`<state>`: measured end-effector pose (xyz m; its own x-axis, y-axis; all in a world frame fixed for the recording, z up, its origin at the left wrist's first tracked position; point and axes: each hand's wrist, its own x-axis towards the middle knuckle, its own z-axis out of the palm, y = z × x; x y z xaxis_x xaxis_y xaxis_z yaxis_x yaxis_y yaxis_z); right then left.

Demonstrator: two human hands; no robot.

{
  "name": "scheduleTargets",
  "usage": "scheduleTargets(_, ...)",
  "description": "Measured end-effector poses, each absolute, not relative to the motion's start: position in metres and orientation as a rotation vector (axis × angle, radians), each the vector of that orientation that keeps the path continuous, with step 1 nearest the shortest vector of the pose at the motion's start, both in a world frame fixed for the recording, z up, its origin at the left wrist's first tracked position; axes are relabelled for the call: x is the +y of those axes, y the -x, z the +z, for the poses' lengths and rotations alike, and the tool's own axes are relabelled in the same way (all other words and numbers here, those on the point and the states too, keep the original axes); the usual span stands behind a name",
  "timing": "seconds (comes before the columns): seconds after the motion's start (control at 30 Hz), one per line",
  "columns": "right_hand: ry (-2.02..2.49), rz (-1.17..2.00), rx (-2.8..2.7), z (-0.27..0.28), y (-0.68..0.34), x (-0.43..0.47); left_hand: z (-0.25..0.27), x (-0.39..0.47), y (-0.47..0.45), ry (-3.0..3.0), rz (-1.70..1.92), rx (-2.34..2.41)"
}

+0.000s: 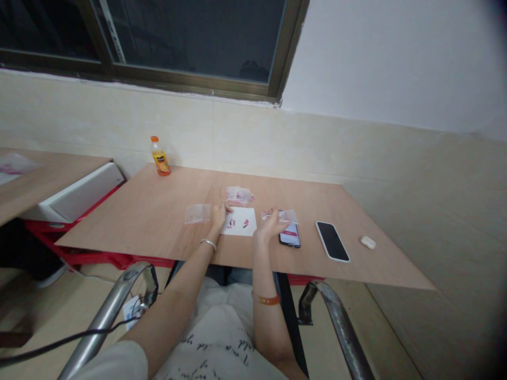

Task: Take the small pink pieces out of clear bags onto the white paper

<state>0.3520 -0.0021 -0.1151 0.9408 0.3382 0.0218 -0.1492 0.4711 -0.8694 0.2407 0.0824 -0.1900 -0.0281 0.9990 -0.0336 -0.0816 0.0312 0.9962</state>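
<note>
A white sheet of paper (238,228) with small dark-pink pieces or marks on it lies on the table in front of me. My left hand (218,214) rests at its upper left corner, fingers partly hidden and apparently laid down on the edge. Beside that hand, on the left, is a clear plastic bag (197,214). My right hand (271,225), right of the paper, grips a small clear zip bag (288,216) with some pink showing. Under this bag is a phone with a lit screen (290,235). More small bags with pink contents (238,196) lie beyond the paper.
On the right are a white-edged phone (332,241) and a small white case (368,242). An orange-capped drink bottle (160,157) stands at the back left. Metal armrests (103,311) flank me, with a black cable (59,344) across the left one. Another table (59,177) is at the left.
</note>
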Motion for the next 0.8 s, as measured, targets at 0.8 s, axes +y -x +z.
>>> scheduleTargets(0.8, 1.016, 0.385, -0.162, -0.135, -0.358, 0.009, -0.153, 0.067, -0.234, -0.951, 1.194, 0.934)
